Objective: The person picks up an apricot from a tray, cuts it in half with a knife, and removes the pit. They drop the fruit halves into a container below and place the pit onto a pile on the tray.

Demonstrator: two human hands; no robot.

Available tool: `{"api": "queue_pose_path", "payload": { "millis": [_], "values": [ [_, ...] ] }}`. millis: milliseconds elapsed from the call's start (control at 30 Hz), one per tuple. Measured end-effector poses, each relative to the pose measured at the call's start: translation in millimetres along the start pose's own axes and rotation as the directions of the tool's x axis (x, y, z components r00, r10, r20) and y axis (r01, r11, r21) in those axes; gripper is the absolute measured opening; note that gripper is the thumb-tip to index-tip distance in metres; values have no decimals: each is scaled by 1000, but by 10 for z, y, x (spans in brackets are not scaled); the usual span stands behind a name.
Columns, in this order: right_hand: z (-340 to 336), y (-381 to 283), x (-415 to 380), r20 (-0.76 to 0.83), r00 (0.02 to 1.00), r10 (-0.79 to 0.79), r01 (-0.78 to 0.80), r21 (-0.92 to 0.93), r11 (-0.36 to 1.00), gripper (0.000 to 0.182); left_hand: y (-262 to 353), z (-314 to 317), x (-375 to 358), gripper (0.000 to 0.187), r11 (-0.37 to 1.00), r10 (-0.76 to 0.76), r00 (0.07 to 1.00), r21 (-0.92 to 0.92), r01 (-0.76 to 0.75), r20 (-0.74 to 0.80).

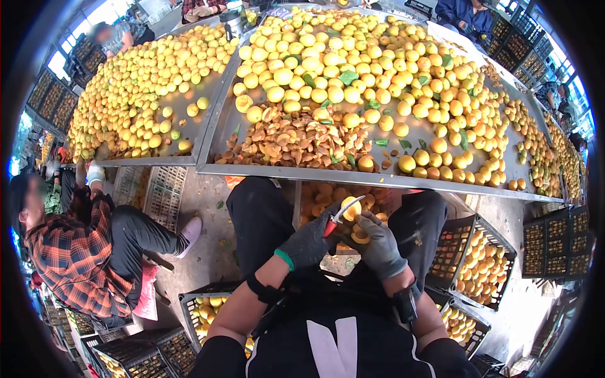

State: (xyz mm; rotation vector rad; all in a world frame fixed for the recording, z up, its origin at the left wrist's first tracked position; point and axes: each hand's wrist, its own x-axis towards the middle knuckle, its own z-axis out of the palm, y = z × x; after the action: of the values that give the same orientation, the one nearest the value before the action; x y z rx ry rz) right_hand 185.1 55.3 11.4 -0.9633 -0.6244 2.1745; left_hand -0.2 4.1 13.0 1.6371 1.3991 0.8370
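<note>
My left hand point(309, 242), in a dark glove, grips a small knife point(340, 214) with a red handle; its blade rests against a yellow apricot point(351, 206). My right hand point(380, 247), also gloved, is closed on a cut piece of apricot point(360, 234) just below that fruit. Both hands work between my knees, below the front edge of a metal table point(353, 177). Under my hands stands a crate of apricot halves point(328, 195).
The table carries a big heap of yellow apricots point(353, 69) and a pile of pits point(296, 142). A second table point(151, 82) is at left. A seated person in a plaid shirt point(69, 258) is beside me. Black crates point(479, 258) stand on the right.
</note>
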Motion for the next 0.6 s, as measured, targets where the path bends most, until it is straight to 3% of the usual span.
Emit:
{"api": "queue_pose_path", "payload": {
  "millis": [33,100,133,167,200,233,267,300,333,367,400,433,467,500,533,600],
  "values": [
    [-54,42,15,-15,999,-44,42,-90,995,26,-14,-5,-3,78,1000,-1,1000,-1,1,-1],
    [-203,195,44,-76,994,-73,65,-107,992,27,10,-38,6,78,936,-339,940,108,334,33],
    [-263,235,48,-136,985,-106,89,-124,988,28,39,-60,9,78,937,-338,940,107,333,37],
    [-332,243,56,-140,984,-107,89,-124,988,28,64,-84,6,76,935,-352,936,-56,351,2],
    [-292,182,35,-136,989,62,-37,180,983,32,87,-108,0,74,908,-372,928,-217,357,-32],
    [-228,117,-5,-81,972,220,-159,465,871,38,107,-129,-7,74,908,-374,927,-218,359,-30],
    [-141,45,-86,-81,972,222,-160,466,870,38,127,-150,-13,70,815,-379,925,-463,349,29],
    [-7,-46,-188,20,996,-89,91,-290,953,37,154,-176,-18,66,663,-369,926,-674,326,84],
    [64,-82,-240,306,923,-234,381,-819,429,36,197,-199,-31,66,663,-372,925,-673,328,83],
    [-13,4,-206,308,923,-233,381,-818,431,36,251,-220,-45,56,579,-341,934,-760,294,101],
    [-162,155,-143,312,942,-127,323,-731,601,37,302,-238,-54,47,484,-308,945,-836,258,113],
    [-182,209,-118,333,943,-20,236,-624,745,39,355,-255,-50,47,484,-311,944,-837,257,111],
    [-197,235,-122,335,942,-16,235,-624,746,39,407,-269,-38,49,466,-306,947,-853,235,94],
    [-102,214,-161,309,924,224,-102,-366,925,40,428,-272,-41,51,448,-302,950,-868,214,79],
    [18,182,-206,358,824,439,-447,-65,892,43,417,-266,-51,51,447,-305,949,-868,216,79],
    [190,143,-271,349,802,485,-470,-132,873,44,362,-242,-54,42,312,-163,984,-942,122,73]
  ]
}}
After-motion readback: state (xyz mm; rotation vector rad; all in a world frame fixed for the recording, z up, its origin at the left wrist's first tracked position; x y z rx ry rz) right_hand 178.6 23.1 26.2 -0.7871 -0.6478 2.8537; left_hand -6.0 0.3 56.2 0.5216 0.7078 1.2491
